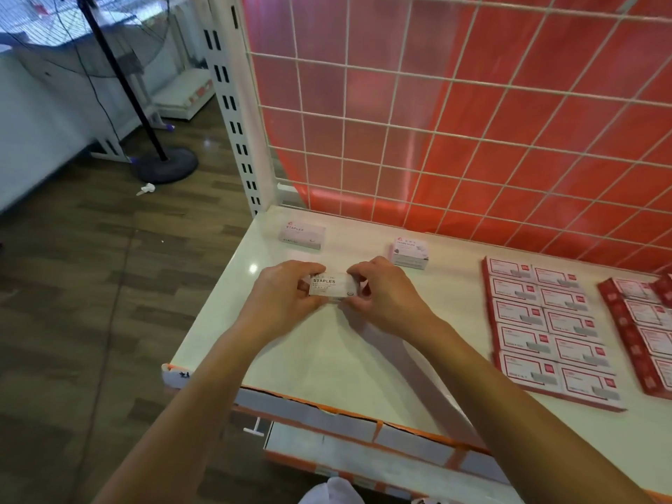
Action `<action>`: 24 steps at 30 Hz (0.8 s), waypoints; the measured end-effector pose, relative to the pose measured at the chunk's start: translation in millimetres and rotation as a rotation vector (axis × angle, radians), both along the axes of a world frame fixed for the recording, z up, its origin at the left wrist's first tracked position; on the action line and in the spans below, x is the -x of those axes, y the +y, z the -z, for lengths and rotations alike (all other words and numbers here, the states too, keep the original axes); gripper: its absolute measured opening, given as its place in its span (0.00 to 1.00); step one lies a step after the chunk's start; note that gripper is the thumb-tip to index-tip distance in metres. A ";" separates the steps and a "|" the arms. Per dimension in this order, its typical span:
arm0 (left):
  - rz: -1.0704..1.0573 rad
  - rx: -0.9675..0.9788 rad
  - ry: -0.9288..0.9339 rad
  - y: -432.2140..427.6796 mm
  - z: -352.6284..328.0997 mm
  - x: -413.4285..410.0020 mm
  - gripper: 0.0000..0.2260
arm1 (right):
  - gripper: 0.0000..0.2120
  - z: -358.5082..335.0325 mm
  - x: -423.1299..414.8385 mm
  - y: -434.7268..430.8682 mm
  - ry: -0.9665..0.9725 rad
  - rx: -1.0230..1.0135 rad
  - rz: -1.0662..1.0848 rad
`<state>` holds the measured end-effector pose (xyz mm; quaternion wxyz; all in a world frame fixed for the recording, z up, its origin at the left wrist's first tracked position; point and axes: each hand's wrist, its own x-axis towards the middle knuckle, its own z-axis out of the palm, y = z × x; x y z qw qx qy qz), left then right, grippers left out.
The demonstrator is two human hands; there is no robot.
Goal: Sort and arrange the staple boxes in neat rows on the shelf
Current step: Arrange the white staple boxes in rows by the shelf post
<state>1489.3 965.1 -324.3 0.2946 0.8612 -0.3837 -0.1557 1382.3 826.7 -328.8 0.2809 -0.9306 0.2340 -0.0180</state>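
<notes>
A small white box marked STAPLES [332, 284] is held over the left part of the white shelf [327, 358]. My left hand [282, 291] grips its left end and my right hand [385, 294] grips its right end. Another pale staple box [302, 234] lies flat near the shelf's back left corner. A squarer pale box [410, 252] sits further right along the back. Red-and-white staple boxes [545, 325] lie in two neat columns on the right.
More red boxes [643, 329] line the far right edge. A white wire grid with a red sheet behind it [454, 121] backs the shelf. A slotted white upright [232, 103] stands at the left. A fan stand [165, 163] rests on the wooden floor.
</notes>
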 end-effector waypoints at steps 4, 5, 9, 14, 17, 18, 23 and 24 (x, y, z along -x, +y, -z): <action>-0.032 0.013 -0.014 1.2 3.6 -17.1 0.22 | 0.13 -2.3 -14.2 -2.3 -0.003 0.014 0.046; -0.054 0.016 -0.023 1.9 5.6 -22.6 0.21 | 0.11 -1.9 -16.7 -3.3 -0.003 0.018 0.062; -0.157 0.011 -0.042 6.7 14.0 -42.8 0.18 | 0.08 -1.2 -22.9 -8.1 -0.010 0.022 0.114; -0.223 0.014 -0.029 9.9 18.9 -53.8 0.17 | 0.10 2.3 -29.2 -8.9 -0.008 0.049 0.129; -0.208 0.038 -0.010 7.1 19.5 -50.8 0.19 | 0.12 3.2 -32.2 -4.5 -0.005 0.041 0.120; -0.198 0.055 0.005 5.8 19.6 -48.2 0.20 | 0.13 4.0 -32.7 -3.1 -0.005 0.036 0.116; -0.141 0.111 0.068 -1.5 14.0 -29.9 0.21 | 0.14 3.6 -25.6 1.0 -0.017 0.027 0.091; -0.146 0.103 0.076 -2.3 12.5 -26.7 0.20 | 0.14 3.0 -22.3 0.5 -0.025 0.030 0.087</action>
